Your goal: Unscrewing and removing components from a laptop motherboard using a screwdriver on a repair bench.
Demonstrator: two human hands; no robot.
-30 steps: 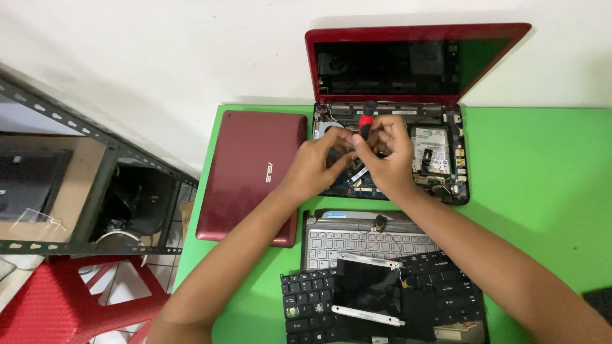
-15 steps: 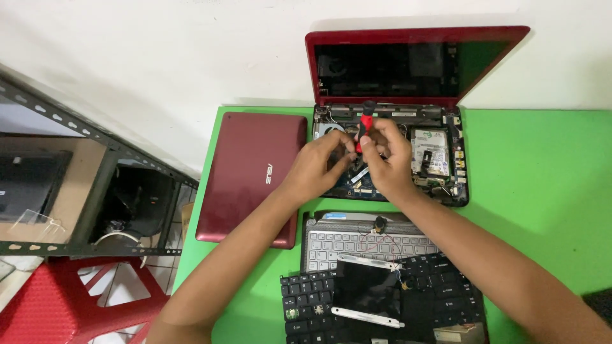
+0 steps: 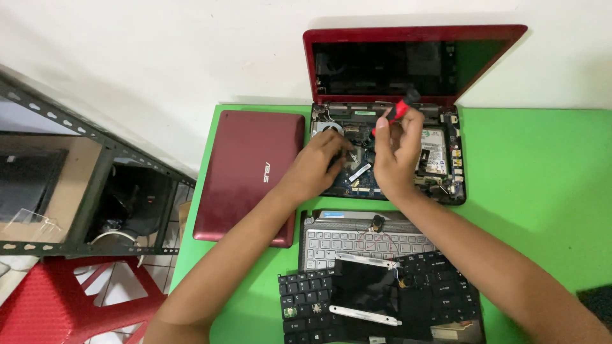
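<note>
Right hand (image 3: pixel 396 159) clenched around a red screwdriver (image 3: pixel 396 112), above the opened laptop (image 3: pixel 446 165) on the green table (image 3: pixel 535 191); left hand (image 3: pixel 317 167) with fingers curled, pressing on the laptop's circuit board; closed red laptop (image 3: pixel 252 172) left of the opened laptop; keyboards (image 3: pixel 363 245) just in front of it.

Under fingers (image 3: pixel 338 148): open laptop (image 3: pixel 389 153), glossy red plastic shell, bare circuit board inside. In right-hand fingers: screwdriver (image 3: pixel 398 110), red-black plastic handle. Left of fingers: closed laptop (image 3: pixel 252 172), matt dark-red lid. Bench (image 3: pixel 535 172): smooth matt green. Nearer: black plastic keyboard (image 3: pixel 440 306).
</note>
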